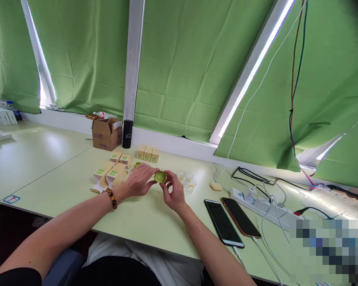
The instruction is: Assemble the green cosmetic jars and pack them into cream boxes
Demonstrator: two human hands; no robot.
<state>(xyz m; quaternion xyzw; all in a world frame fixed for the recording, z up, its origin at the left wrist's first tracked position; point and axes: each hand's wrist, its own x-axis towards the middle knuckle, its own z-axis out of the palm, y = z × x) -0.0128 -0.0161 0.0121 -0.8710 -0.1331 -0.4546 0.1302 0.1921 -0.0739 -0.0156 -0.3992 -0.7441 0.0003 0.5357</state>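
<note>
A small green square container is held up over the table between my two hands, its hollow inside facing me. My right hand pinches it from the right. My left hand grips its left edge with thumb and fingertips; a beaded bracelet is on that wrist. Left of my left hand stand several opened kraft paper boxes with green labels. Another green piece shows partly behind the left hand. Several clear plastic cups with yellow spots lie just beyond my right hand.
Three closed kraft boxes stand in a row farther back, near a black tumbler and a cardboard carton. To the right lie two phones on cables, a beige block and a white power strip.
</note>
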